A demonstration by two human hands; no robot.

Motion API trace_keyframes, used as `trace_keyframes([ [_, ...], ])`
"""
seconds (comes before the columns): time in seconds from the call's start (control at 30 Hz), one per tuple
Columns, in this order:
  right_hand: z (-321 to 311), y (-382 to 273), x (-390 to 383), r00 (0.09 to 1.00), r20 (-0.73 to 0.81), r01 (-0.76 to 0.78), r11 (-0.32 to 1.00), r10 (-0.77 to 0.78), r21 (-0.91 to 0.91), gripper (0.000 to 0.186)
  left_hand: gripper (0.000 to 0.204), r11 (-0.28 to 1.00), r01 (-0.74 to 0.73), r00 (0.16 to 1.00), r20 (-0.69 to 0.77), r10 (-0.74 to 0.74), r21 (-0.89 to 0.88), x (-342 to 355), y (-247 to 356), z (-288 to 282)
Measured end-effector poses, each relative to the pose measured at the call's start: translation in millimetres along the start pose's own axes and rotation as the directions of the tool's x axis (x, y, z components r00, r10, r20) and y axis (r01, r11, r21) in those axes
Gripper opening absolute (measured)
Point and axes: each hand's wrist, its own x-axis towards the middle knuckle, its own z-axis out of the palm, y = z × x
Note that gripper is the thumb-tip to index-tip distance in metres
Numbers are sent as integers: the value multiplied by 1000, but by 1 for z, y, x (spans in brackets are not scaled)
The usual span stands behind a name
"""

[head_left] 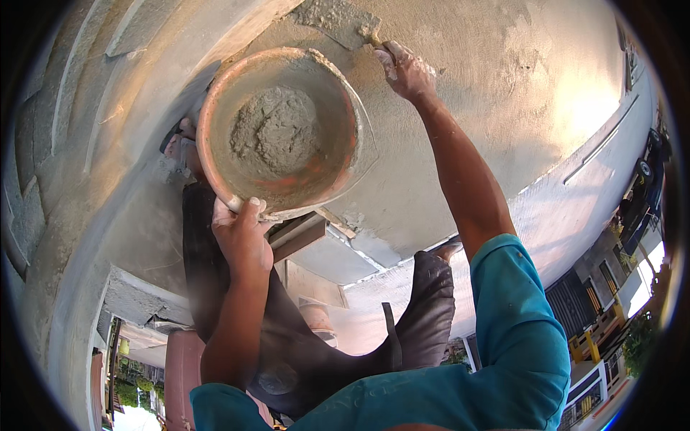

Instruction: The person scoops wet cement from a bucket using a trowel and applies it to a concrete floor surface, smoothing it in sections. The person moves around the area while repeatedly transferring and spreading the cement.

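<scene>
My left hand (241,237) grips the lower rim of a round orange bucket (205,122), crusted with grey along its edge and fitted with a wire handle. A lumpy mound of wet grey mortar (273,129) lies inside it. Up and right of the bucket, my right hand (408,72), dusted with grey, is closed on the handle of a trowel (334,29). The trowel's blade carries grey mortar against the rough plastered surface (496,86) beyond the bucket's rim.
Stepped concrete edges (75,86) run along the left. My dark-trousered legs (424,309) are spread below the bucket, near a ledge with boards (302,237). At the far right are a dark vehicle (643,179), a gate (571,302) and plants (636,341).
</scene>
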Motion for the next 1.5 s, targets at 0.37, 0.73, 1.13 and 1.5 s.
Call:
trace_keyframes([
  [0.37,38,-33,-11,985,57,-172,935,163,310,45,45,998,-38,999,0,38,57,-4,5,-9],
  [0.73,25,-43,-17,994,38,-101,992,98,72,42,42,990,-126,992,24,125,58,-14,14,-1],
  [1.13,-12,41,31,900,-209,-337,914,383,225,47,41,992,-103,982,168,90,71,-5,-1,3],
  [1.5,-133,-50,-156,896,176,444,834,-407,-329,21,38,967,-228,950,241,197,111,-6,-16,27],
])
